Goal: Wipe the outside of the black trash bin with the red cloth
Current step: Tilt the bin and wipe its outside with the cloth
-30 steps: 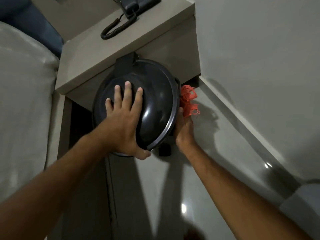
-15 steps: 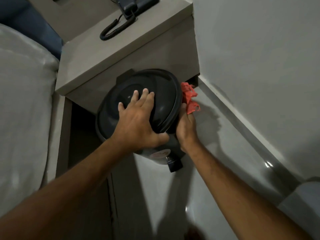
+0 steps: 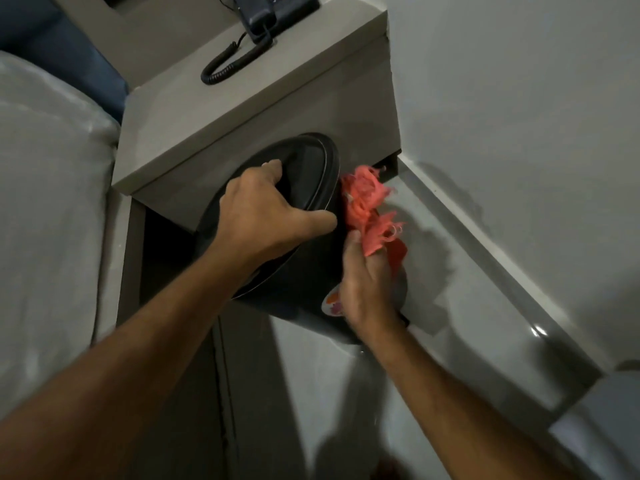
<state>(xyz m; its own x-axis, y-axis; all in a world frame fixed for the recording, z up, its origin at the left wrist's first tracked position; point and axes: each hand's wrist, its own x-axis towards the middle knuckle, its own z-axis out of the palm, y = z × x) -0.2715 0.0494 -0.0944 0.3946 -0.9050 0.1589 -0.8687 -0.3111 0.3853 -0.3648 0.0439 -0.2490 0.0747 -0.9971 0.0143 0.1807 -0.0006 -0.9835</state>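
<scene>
The left hand point(image 3: 263, 216) is gripping the lid of the black bin point(image 3: 304, 271), fingers curled over it, tipping it so its side is showing. The bin is leaning toward the bed, bottom by the floor. The right hand point(image 3: 367, 289) is pinching the red cloth point(image 3: 367, 209) against that side.

A grey-beige bedside cabinet point(image 3: 242, 109) stands beyond the hands, carrying a dark corded telephone point(image 3: 273, 8) with its coiled cord point(image 3: 232, 64) looping forward. Left of the hands lies a pale bed point(image 3: 48, 202) (a blue headboard point(image 3: 59, 53) behind it). To their right, glossy tiled floor point(image 3: 450, 334) meets a plain white wall point(image 3: 519, 116).
</scene>
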